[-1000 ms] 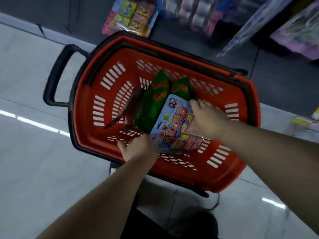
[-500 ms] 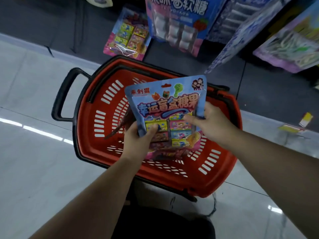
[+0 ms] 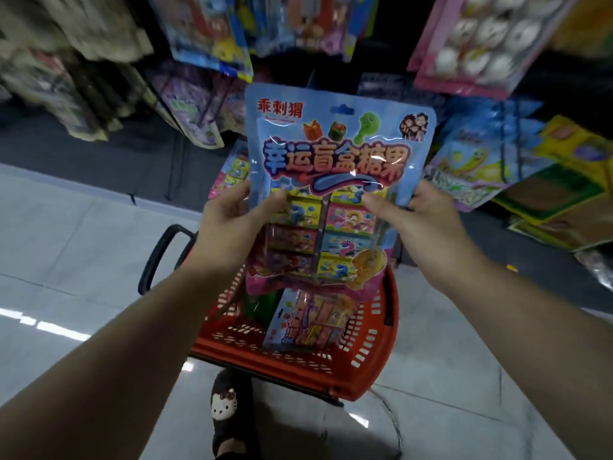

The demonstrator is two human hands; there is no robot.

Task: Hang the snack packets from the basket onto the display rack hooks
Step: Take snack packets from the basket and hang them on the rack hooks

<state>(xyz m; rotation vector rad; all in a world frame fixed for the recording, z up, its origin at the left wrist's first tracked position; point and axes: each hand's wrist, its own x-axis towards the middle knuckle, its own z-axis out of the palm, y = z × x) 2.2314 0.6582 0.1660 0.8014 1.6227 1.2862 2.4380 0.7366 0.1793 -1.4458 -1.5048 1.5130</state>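
I hold a large light-blue candy packet point(image 3: 335, 161) upright in front of me, well above the red basket point(image 3: 365, 370). My left hand point(image 3: 232, 227) grips its left edge and my right hand point(image 3: 421, 224) grips its right edge. The packet has a hang slot near its top. Another similar blue packet point(image 3: 308, 323) lies in the basket, with a green one partly hidden behind the held packet. The rack's hooks are hidden behind hanging goods.
The display rack ahead carries several hanging packets: blue ones point(image 3: 212, 31) at upper centre, a pink pack of white balls point(image 3: 481, 44) upper right, yellow-green bags point(image 3: 471, 167) at right. The basket's black handle point(image 3: 159, 257) sticks out left. A slippered foot point(image 3: 229, 406) stands below.
Both hands have lifted the blue packet out of the basket and raised it towards the rack. The view has tilted up from the basket to the hanging goods.
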